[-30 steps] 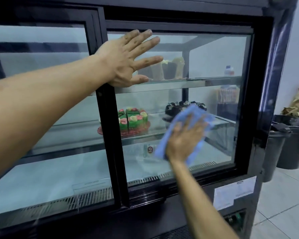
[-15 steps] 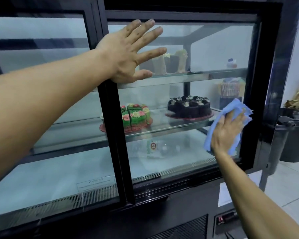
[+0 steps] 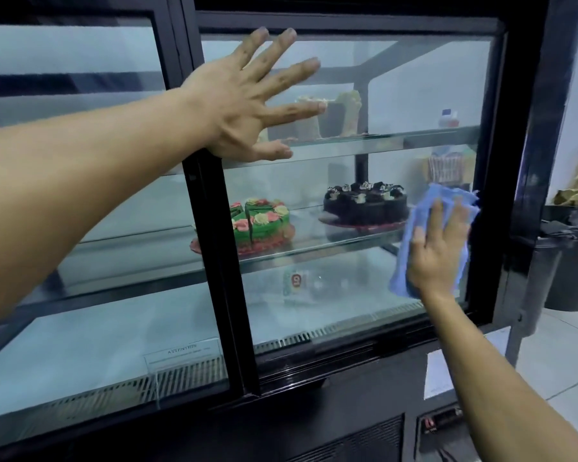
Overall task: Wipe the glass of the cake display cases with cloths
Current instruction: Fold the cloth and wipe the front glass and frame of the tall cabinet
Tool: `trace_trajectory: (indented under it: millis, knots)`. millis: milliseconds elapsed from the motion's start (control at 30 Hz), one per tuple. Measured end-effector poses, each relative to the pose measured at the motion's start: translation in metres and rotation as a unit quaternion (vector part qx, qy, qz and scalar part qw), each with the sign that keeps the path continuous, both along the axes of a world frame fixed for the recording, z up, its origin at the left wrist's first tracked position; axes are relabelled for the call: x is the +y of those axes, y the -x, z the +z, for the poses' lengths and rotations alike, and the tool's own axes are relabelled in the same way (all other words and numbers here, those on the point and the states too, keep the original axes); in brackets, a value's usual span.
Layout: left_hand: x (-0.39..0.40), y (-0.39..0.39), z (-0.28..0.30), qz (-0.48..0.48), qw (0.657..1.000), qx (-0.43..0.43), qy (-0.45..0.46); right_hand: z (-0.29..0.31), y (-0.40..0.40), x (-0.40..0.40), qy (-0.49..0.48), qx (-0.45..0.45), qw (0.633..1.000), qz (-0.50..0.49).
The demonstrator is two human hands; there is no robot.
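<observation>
The fingers of the left hand are spread wide and flat, grasping nothing, with the palm pressed where the black centre frame meets the right glass pane of the cake display case. The right hand lies flat with its fingers extended over a blue cloth, pinning it against the right pane near that pane's right edge, about level with the middle shelf; the cloth shows above, left of and below the hand, and its top corner reaches the black side frame. Behind the glass, a green cake with pink and cream rosettes, cut into slices, sits on the middle shelf just right of the centre frame. A dark chocolate cake stands further right on the same shelf, just left of the cloth. On the upper shelf are tall cake slices, partly hidden behind the left hand's fingers. The left glass pane runs off to the left behind the left forearm. A small sign stands on the case floor near the vent grille. To the right of the case, dark bins stand on a pale tiled floor.
</observation>
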State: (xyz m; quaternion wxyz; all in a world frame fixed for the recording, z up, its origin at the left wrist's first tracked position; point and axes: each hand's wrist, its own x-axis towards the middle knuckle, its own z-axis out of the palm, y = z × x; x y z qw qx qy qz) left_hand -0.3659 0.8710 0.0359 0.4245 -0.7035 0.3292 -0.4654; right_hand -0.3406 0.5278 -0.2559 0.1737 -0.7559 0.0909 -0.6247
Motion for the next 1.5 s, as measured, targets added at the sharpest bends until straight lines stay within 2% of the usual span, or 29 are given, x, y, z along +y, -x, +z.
trace_trajectory:
  millis: [67,100,167,200,267,333,400,467,533,600,633,700,767,833,900,933,967,1033,1067,1100,1133,1200,1267,1333,1400,1500]
  knots:
    - [-0.001,-0.001,0.0,0.005,1.0,0.004,0.001,-0.002,-0.002,-0.01,-0.207,0.027,0.978,0.01]
    - [-0.002,-0.002,-0.001,0.007,1.0,0.003,-0.001,-0.004,-0.004,0.009,-0.279,0.022,0.96,0.015]
    - [-0.001,-0.002,-0.002,0.009,1.0,0.001,-0.001,-0.01,-0.001,0.083,-0.308,-0.015,0.951,-0.007]
    - [-0.001,-0.002,-0.002,0.009,1.0,0.001,-0.002,-0.018,0.003,0.128,-0.26,-0.028,0.965,0.005]
    - [-0.002,-0.002,-0.002,0.003,1.0,0.001,-0.015,-0.037,0.012,0.215,-0.077,0.009,0.995,0.069]
    - [-0.002,-0.003,-0.002,-0.011,0.999,0.004,-0.046,-0.045,0.023,0.26,0.105,0.035,0.986,0.123]
    - [-0.004,-0.004,-0.001,-0.005,0.997,0.017,-0.07,-0.024,0.018,0.236,0.217,0.004,0.966,0.141]
    - [-0.005,-0.005,-0.001,0.005,0.997,0.026,-0.074,0.007,0.009,0.179,0.231,-0.023,0.968,0.1]
    - [-0.006,-0.004,-0.003,0.01,0.997,0.021,-0.073,0.03,-0.002,0.107,0.12,-0.043,0.991,0.032]
    - [-0.006,-0.002,-0.006,0.01,0.998,0.014,-0.067,0.028,0.0,0.045,-0.034,-0.022,0.999,0.011]
    - [-0.006,-0.001,-0.007,0.011,0.998,0.015,-0.063,0.017,0.003,0.026,-0.119,-0.004,0.993,0.017]
    - [-0.008,0.0,-0.009,0.008,0.998,0.018,-0.061,-0.015,0.008,0.031,-0.291,0.017,0.956,0.007]
    - [-0.007,0.001,-0.009,0.009,0.998,0.018,-0.056,-0.042,0.011,0.088,-0.374,0.011,0.927,-0.001]
    - [-0.006,0.002,-0.009,0.01,0.998,0.013,-0.053,-0.06,0.012,0.171,-0.31,-0.005,0.951,0.024]
    - [-0.009,0.002,-0.015,0.01,0.999,0.011,-0.045,-0.074,0.018,0.248,-0.138,0.017,0.987,0.079]
    - [-0.01,0.002,-0.02,0.007,0.999,0.013,-0.037,-0.08,0.023,0.27,-0.047,0.04,0.992,0.109]
    - [-0.01,0.0,-0.026,0.001,0.999,0.019,-0.026,-0.081,0.027,0.273,0.038,0.051,0.989,0.132]
    - [-0.01,-0.004,-0.039,-0.006,1.0,0.025,-0.011,-0.083,0.022,0.23,0.191,0.026,0.97,0.15]
    - [-0.011,-0.006,-0.045,-0.007,1.0,0.019,-0.007,-0.087,0.017,0.193,0.237,0.021,0.961,0.141]
    - [-0.011,-0.007,-0.047,-0.01,1.0,0.015,-0.005,-0.09,0.011,0.15,0.242,0.03,0.963,0.119]
    - [-0.012,-0.009,-0.049,-0.014,1.0,0.019,-0.001,-0.091,0.007,0.107,0.197,0.035,0.976,0.092]
    - [-0.012,-0.007,-0.047,-0.013,1.0,0.028,0.003,-0.08,0.005,0.037,-0.028,0.021,0.998,0.044]
    - [-0.012,-0.007,-0.046,-0.009,0.999,0.032,-0.001,-0.067,0.004,0.004,-0.288,0.022,0.957,0.021]
    - [-0.014,-0.008,-0.048,-0.013,0.999,0.035,-0.002,-0.067,-0.003,0.014,-0.434,-0.007,0.901,-0.018]
    - [-0.013,-0.008,-0.048,-0.02,0.999,0.033,-0.002,-0.068,-0.005,0.071,-0.478,-0.012,0.876,-0.056]
    - [-0.012,-0.004,-0.049,-0.017,0.999,0.028,0.004,-0.092,-0.015,0.215,-0.421,0.063,0.904,-0.035]
